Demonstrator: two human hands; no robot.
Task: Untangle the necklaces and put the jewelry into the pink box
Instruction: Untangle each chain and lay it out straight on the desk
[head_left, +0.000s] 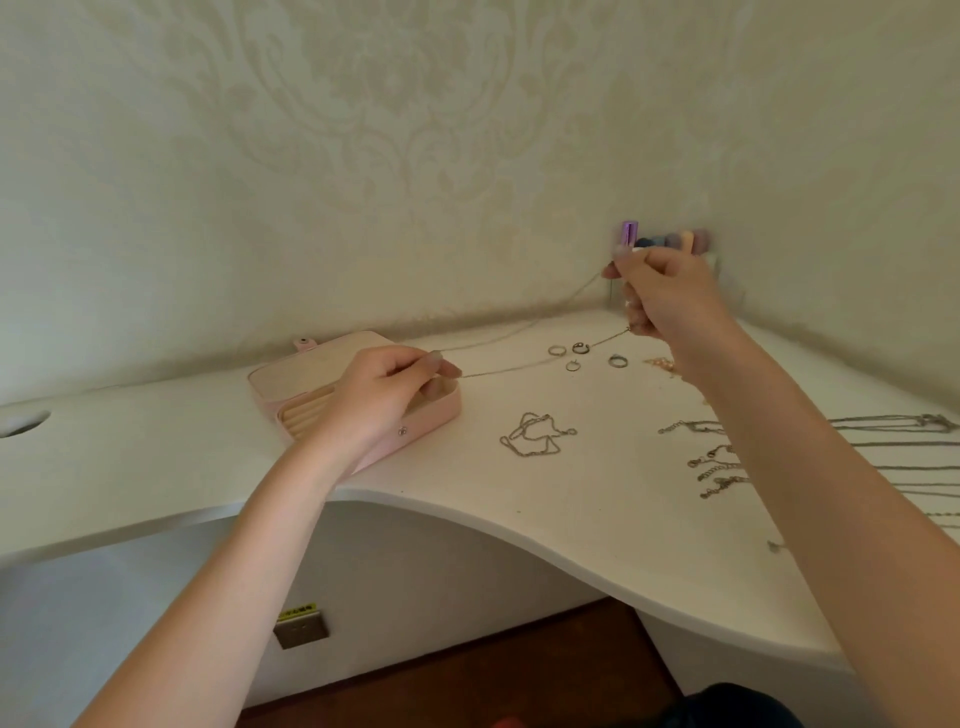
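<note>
Both hands pinched one thin necklace (524, 364): left hand (384, 395) above the open pink box (291, 384) at nine o'clock, right hand (660, 296) raised at two o'clock. Light, limp, snag-prone; best held near its ends.

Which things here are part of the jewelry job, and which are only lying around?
Job: thin silver chain held by both hands, open pink jewelry box, four silver rings, tangled silver necklace.
Around: purple metallic tube, grey wall socket.
</note>
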